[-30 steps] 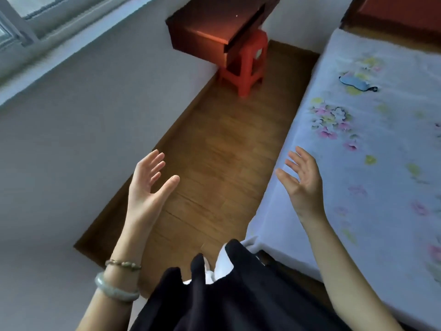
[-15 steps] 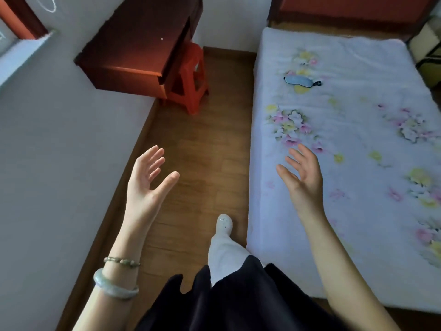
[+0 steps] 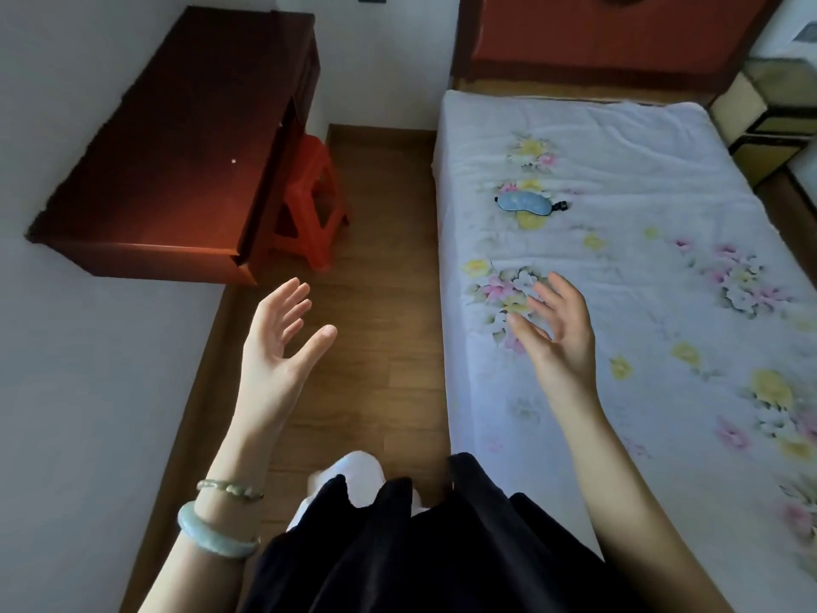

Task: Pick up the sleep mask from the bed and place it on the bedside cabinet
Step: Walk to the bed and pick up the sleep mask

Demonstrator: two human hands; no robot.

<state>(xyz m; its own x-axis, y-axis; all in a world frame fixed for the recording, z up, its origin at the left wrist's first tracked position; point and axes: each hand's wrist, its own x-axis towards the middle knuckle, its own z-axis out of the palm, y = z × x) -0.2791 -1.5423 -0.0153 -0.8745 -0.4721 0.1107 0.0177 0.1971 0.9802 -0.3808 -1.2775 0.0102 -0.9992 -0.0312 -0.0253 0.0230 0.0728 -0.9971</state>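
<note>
A glossy dark wooden counter shelters a red plastic stool. The left hand spreads empty fingers over plank flooring. The right hand, likewise spread, hovers above the floral bed; the silky blue sleep mask lies flat farther up.

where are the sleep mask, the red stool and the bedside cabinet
sleep mask [image 3: 524, 202]: head view, middle of the blue fabric
red stool [image 3: 314, 201]: head view, its near leg frame beside the desk
bedside cabinet [image 3: 771, 112]: head view, its front, right of the bed
</note>
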